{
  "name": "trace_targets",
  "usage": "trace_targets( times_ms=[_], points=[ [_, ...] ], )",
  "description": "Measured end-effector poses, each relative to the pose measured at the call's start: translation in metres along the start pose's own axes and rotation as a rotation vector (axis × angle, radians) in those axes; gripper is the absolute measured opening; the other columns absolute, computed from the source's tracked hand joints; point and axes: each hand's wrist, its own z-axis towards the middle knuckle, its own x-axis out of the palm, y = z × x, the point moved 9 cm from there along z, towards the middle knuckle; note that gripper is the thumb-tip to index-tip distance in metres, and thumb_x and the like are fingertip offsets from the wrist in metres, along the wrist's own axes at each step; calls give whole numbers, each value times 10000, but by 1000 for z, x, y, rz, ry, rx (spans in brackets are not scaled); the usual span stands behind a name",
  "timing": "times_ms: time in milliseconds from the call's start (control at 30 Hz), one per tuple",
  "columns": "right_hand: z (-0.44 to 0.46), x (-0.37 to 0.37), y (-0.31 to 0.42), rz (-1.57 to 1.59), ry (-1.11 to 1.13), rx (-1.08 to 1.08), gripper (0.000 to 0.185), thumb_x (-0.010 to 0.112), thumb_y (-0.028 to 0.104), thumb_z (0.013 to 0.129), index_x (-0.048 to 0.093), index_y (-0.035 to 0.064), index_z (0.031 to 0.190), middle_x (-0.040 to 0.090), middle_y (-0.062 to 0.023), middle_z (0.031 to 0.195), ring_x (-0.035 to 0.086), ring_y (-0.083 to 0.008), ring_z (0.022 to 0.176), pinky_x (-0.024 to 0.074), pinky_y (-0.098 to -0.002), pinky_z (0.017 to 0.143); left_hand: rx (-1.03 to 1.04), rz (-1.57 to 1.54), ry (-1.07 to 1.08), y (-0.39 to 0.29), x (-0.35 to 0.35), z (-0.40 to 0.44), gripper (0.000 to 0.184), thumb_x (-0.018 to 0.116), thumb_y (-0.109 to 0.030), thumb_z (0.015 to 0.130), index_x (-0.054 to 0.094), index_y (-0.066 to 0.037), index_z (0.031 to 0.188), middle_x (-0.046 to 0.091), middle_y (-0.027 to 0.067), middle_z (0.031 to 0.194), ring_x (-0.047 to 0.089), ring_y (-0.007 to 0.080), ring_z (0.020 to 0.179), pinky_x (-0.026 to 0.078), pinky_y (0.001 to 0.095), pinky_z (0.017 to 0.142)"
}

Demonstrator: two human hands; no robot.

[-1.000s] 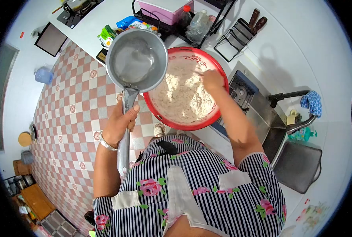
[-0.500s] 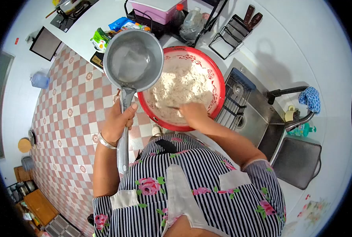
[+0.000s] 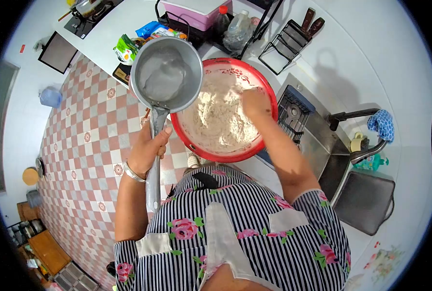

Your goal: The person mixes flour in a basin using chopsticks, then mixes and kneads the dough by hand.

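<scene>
My left hand (image 3: 149, 151) is closed around the long handle of a grey metal water dipper (image 3: 191, 77). The dipper is held over the left rim of a red-rimmed basin (image 3: 269, 114), and some liquid shows in its bottom. Inside the basin lies a pale, lumpy flour mixture (image 3: 218, 119). My right hand (image 3: 256, 103) is down at the basin's right side, at the mixture, with its fingers curled. Its fingertips are hidden, and I cannot make out what they hold.
A sink (image 3: 317, 138) with a black drying rack and tap is at the right. A knife rack (image 3: 286, 46) stands behind it. Snack packets (image 3: 126, 48) and bottles (image 3: 237, 29) sit at the back. A dark tray (image 3: 365, 201) lies at lower right.
My right hand has moved from the near edge of the basin's contents up to its right side. The dipper has stayed nearly in place in my left hand, with the liquid in it shifting.
</scene>
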Motion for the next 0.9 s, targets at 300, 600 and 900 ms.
trace_targets(
  times_ms=[300,600,900],
  points=[
    [-103,17,37,13,212,-245,192,522,106,824,693,57,895,688,-162,811,689,-316,809,551,-436,697,29,123,-25,-5,-2,15,347,642,-339,892,462,-55,975,446,-17,657,383,53,473,364,222,435],
    [-28,-17,-51,-33,67,155,247,485,149,887,718,72,918,703,-158,905,702,-287,832,560,-421,681,72,131,-13,-11,8,24,594,656,-340,875,406,-19,1308,460,-21,688,386,56,478,375,219,436],
    [-85,14,85,178,179,-174,218,522,125,849,700,6,885,688,-202,862,685,-332,845,541,-444,747,84,218,-8,-14,12,39,595,654,-329,880,395,-31,1325,453,-24,685,388,54,490,367,219,432]
  ],
)
